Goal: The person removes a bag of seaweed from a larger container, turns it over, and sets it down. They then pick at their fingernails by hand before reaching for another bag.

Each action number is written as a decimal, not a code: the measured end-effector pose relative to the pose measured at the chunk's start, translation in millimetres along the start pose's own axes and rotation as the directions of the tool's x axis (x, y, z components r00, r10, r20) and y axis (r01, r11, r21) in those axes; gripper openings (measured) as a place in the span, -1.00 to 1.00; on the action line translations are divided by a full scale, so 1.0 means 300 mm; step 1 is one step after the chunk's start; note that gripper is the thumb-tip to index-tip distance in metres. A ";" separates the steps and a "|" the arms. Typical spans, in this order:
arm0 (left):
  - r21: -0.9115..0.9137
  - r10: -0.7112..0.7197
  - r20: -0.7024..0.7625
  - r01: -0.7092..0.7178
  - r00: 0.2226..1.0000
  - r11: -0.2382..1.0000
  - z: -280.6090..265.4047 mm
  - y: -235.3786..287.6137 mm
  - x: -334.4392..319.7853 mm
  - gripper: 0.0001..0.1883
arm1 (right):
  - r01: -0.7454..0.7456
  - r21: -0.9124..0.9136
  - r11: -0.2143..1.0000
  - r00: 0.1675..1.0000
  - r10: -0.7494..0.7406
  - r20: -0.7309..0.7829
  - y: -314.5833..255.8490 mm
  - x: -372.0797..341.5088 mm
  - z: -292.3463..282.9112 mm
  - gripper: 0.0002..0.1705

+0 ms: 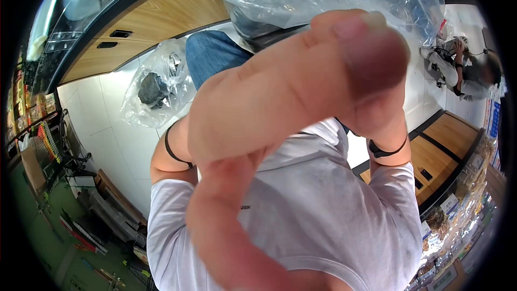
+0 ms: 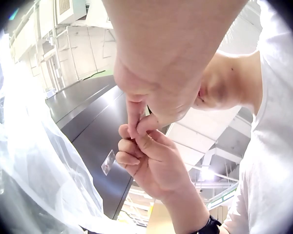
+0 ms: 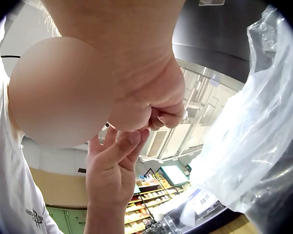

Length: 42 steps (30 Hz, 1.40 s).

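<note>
Both hands are raised close in front of the head camera, and their fingertips meet. My left hand (image 1: 253,102) fills the middle of the head view, partly covering my right hand (image 1: 379,113). In the left wrist view, bent fingers of my left hand (image 2: 156,92) touch the thumb and curled fingers of my right hand (image 2: 156,163). From the right wrist, my left hand (image 3: 112,180) has its thumb and fingertips against the underside of my right hand (image 3: 146,97). Whether anything small is pinched between the fingertips is hidden.
Clear plastic sheeting (image 1: 291,0) covers something dark ahead. A clear bag (image 1: 161,89) with dark contents lies on the tiled floor (image 1: 102,129). Wooden cabinets (image 1: 156,16) stand at left and right. Another person (image 1: 474,75) is at the far right.
</note>
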<state>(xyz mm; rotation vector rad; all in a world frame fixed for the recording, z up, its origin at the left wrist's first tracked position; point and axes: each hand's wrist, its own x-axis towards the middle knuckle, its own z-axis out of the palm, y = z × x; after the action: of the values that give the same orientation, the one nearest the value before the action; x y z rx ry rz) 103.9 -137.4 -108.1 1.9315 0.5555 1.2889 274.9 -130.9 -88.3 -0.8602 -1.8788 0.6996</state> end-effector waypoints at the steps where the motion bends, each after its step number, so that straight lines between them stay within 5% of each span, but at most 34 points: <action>1: 0.016 -0.117 -0.222 0.124 0.968 0.992 0.045 0.011 -0.015 -0.04 | -0.004 -0.002 1.000 1.000 0.004 0.006 0.002 -0.001 -0.005 -0.86; 2: 0.005 -0.220 -0.434 0.247 0.874 0.969 0.065 0.015 -0.031 0.11 | -0.001 0.004 1.000 1.000 0.001 0.008 0.005 -0.003 -0.003 -0.86; 3: 0.005 -0.222 -0.434 0.249 0.873 0.968 0.044 -0.001 -0.042 0.11 | 0.002 0.011 1.000 1.000 -0.002 0.010 0.006 -0.004 -0.004 -0.84; 5: 0.463 0.111 -0.098 -0.054 0.989 0.885 -0.020 -0.027 -0.023 0.24 | 0.010 0.017 1.000 1.000 -0.010 0.011 0.009 -0.004 -0.006 -0.82; 8: 0.114 0.087 -0.187 -0.067 0.979 0.991 0.001 -0.043 -0.006 0.25 | 0.020 0.023 1.000 1.000 -0.020 0.017 0.012 -0.008 -0.007 -0.79; 11: -0.006 0.082 -0.236 -0.085 0.968 0.996 0.033 -0.051 -0.004 0.26 | 0.030 0.042 0.999 1.000 -0.030 0.000 0.007 -0.014 -0.001 -0.77; 16: -0.077 0.094 -0.272 -0.119 0.958 0.990 0.038 -0.050 0.007 0.28 | 0.119 -0.065 0.991 0.990 -0.114 0.083 0.012 0.000 -0.028 -0.74; 31: -0.089 0.201 -0.306 -0.238 0.931 0.967 0.046 -0.061 0.017 0.34 | 0.482 0.072 0.873 0.867 -0.463 -0.181 0.097 -0.025 -0.007 -0.76; 33: -0.088 0.209 -0.290 -0.243 0.934 0.966 0.045 -0.071 0.013 0.17 | 0.351 -0.043 0.936 0.929 -0.353 -0.114 0.075 -0.062 -0.042 -0.56; 35: -0.080 0.227 -0.269 -0.256 0.936 0.963 0.042 -0.065 0.011 0.01 | 0.354 -0.115 0.928 0.916 -0.369 -0.160 0.081 -0.069 -0.028 -0.58; 37: -0.061 0.252 -0.233 -0.273 0.939 0.960 0.016 -0.072 0.010 -0.13 | 0.245 0.023 0.969 0.927 -0.227 -0.297 0.084 -0.078 -0.007 -0.60; 39: -0.073 0.312 -0.209 -0.333 0.927 0.940 -0.013 -0.090 0.011 -0.26 | 0.233 0.035 0.972 0.941 -0.216 -0.262 0.088 -0.099 0.005 -0.59; 41: -0.160 0.422 -0.247 -0.466 0.872 0.870 0.003 -0.094 0.006 -0.35 | 0.031 0.310 0.950 0.963 0.054 -0.263 0.058 -0.102 0.036 -0.61; 42: -0.197 0.475 -0.291 -0.538 0.830 0.820 0.017 -0.096 0.007 -0.38 | 0.048 0.306 0.951 0.970 0.028 -0.240 0.061 -0.096 0.038 -0.64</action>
<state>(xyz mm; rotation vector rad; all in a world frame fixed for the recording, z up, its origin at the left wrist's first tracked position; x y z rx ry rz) 110.6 -119.5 -130.1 1.7647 -0.0601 1.8384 279.0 -144.4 -121.4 -0.6972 -1.5053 0.8192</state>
